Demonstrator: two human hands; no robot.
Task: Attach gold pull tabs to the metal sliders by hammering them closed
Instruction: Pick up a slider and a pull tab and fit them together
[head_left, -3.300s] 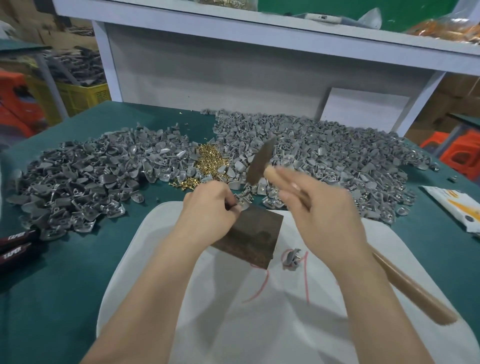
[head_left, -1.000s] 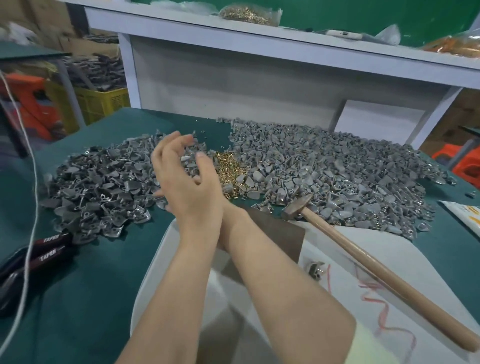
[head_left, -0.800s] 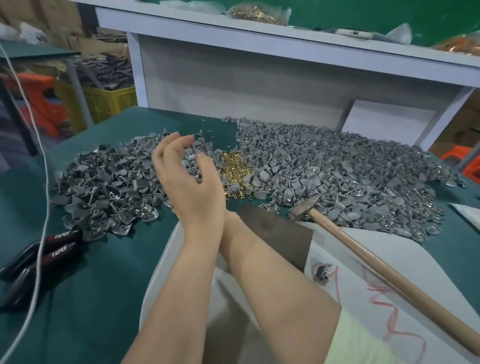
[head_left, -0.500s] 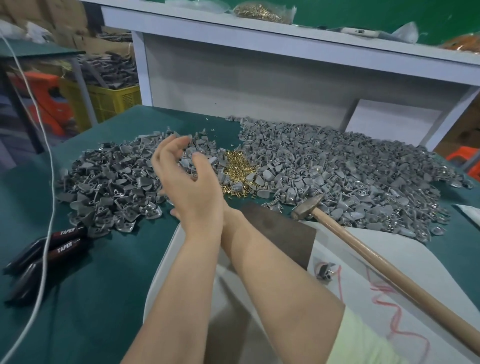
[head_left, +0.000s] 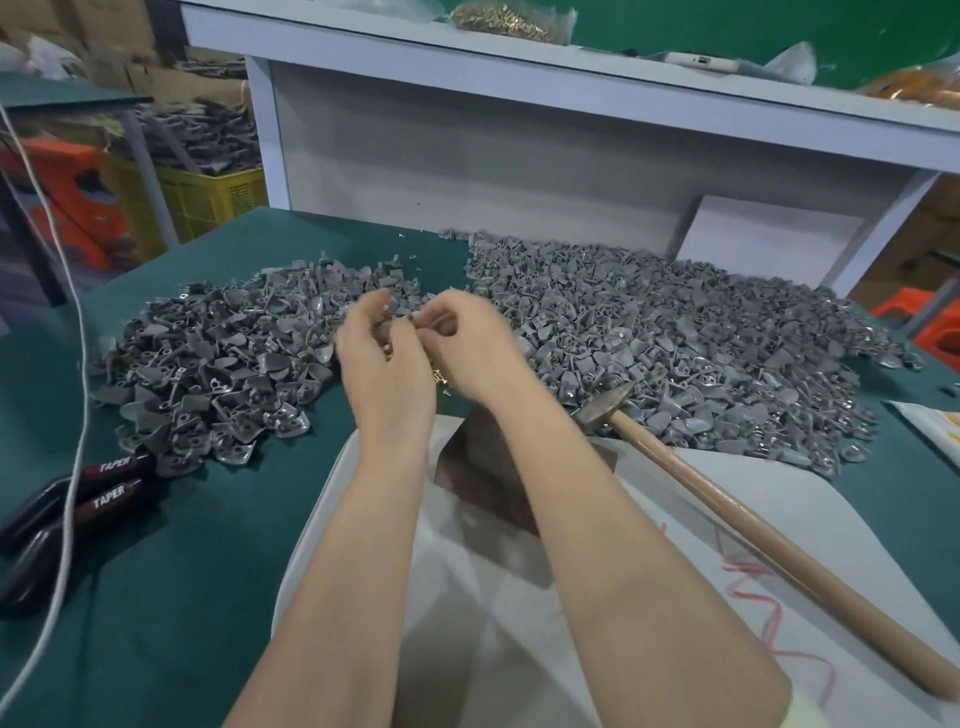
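Both our hands are up over the gap between the two slider heaps. Left hand (head_left: 387, 364) and right hand (head_left: 467, 353) have curled fingers, tips meeting. It's too blurred there to tell whether they pinch a part. Gold pull tabs (head_left: 441, 376) only peek out between our wrists, on the green table (head_left: 182, 571). Grey sliders lie in a left pile (head_left: 218, 364) and a larger right pile (head_left: 675, 353). The hammer (head_left: 753, 535) lies on the white sheet (head_left: 467, 649), head beside the dark metal block (head_left: 483, 478). Nobody grips it. Black-handled pliers (head_left: 78, 499) sit at far left.
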